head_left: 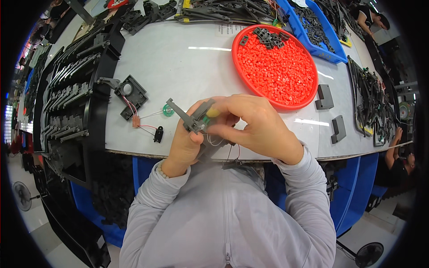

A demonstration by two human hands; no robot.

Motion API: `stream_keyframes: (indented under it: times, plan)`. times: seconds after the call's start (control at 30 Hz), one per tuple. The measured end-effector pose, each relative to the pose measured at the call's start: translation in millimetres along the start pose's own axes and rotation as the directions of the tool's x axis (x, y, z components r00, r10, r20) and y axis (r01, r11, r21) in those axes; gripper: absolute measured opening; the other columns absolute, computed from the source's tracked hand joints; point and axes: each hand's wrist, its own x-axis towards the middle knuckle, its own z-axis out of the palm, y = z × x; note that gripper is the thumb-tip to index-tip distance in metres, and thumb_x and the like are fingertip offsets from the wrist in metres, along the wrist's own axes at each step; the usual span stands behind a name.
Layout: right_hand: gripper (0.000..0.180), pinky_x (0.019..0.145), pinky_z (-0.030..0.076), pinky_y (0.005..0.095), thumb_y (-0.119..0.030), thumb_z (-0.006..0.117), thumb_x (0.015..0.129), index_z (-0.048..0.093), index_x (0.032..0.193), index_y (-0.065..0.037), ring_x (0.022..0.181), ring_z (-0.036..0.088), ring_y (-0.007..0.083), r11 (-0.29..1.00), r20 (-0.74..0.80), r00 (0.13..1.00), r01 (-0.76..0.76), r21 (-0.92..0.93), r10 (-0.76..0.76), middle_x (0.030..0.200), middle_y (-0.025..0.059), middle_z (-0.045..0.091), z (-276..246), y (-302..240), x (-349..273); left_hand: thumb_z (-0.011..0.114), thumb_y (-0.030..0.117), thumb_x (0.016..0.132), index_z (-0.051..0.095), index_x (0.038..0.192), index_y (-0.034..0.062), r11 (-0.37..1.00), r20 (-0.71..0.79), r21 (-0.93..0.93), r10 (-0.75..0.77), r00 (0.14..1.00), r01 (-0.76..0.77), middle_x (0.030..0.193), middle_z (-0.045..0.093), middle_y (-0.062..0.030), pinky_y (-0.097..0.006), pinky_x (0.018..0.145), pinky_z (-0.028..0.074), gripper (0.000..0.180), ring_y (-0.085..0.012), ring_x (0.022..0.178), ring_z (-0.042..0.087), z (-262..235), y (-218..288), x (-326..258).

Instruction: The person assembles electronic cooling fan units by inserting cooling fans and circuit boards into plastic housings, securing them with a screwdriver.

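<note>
Where fingers close, the grey part hides.

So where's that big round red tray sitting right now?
In the head view, the round red tray sits on the white table, up and to the right of both hands, just left of the blue bin, with small dark parts at its far edge.
</note>
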Motion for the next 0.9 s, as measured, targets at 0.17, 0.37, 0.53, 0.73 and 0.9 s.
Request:
stream_keyframes:
  times: [0.17,0.37,0.53,0.73,0.9]
  plan:
    - [0.022,0.056,0.044,0.0331,-0.008,0.069,0.067,0.059,0.086,-0.004,0.064,0.056,0.0226,0.997,-0.011,0.999,0.033,-0.068,-0.034,0.069,0.0069,0.056,0.7,-2.6,-1.6,0.066,0.070,0.059,0.043,0.122,-0.0041,0.996,0.027,0.010,0.089,0.996,-0.089,0.108,0.055,-0.0125,-0.034,0.086,0.049,0.100,-0.0216,0.100,0.057,-8.3,-9.3,-0.3]
    - [0.027,0.050,0.044,0.0275,-0.003,0.073,0.064,0.060,0.087,-0.005,0.060,0.054,0.0160,0.973,-0.101,0.984,0.128,-0.194,-0.149,0.068,0.0035,0.055,1.1,-2.8,1.0,0.065,0.073,0.057,0.042,0.123,-0.0041,0.998,0.058,0.006,0.065,0.996,-0.066,0.108,0.054,-0.0111,-0.033,0.085,0.049,0.104,-0.0209,0.102,0.057,-5.0,-3.9,0.7]
    - [0.029,0.053,0.044,0.0306,-0.005,0.074,0.062,0.059,0.087,-0.005,0.061,0.053,0.0191,0.936,-0.118,0.965,0.193,-0.294,-0.236,0.070,0.0047,0.055,9.6,-0.8,-1.9,0.064,0.075,0.055,0.042,0.123,-0.0034,0.997,-0.025,0.023,0.070,0.997,-0.070,0.107,0.055,-0.0101,-0.031,0.084,0.049,0.105,-0.0185,0.100,0.058,-4.9,-7.0,-1.1]
    - [0.030,0.055,0.045,0.0328,-0.005,0.074,0.062,0.058,0.087,-0.004,0.062,0.054,0.0220,0.939,-0.089,0.967,0.205,-0.276,-0.238,0.077,0.0071,0.056,8.0,2.7,-2.1,0.063,0.075,0.055,0.041,0.124,-0.0029,0.999,-0.054,0.006,0.050,0.997,-0.049,0.107,0.056,-0.0094,-0.029,0.083,0.049,0.106,-0.0169,0.099,0.058,-5.2,-8.0,-1.3]
    - [0.032,0.057,0.047,0.0307,-0.003,0.073,0.061,0.056,0.088,-0.004,0.066,0.055,0.0216,0.960,-0.109,0.974,0.171,-0.220,-0.199,0.083,0.0068,0.058,6.7,4.9,-1.0,0.063,0.074,0.057,0.040,0.124,-0.0031,0.997,-0.006,-0.022,0.073,0.997,-0.073,0.108,0.056,-0.0119,-0.030,0.084,0.049,0.105,-0.0197,0.100,0.058,-6.1,-11.4,0.6]
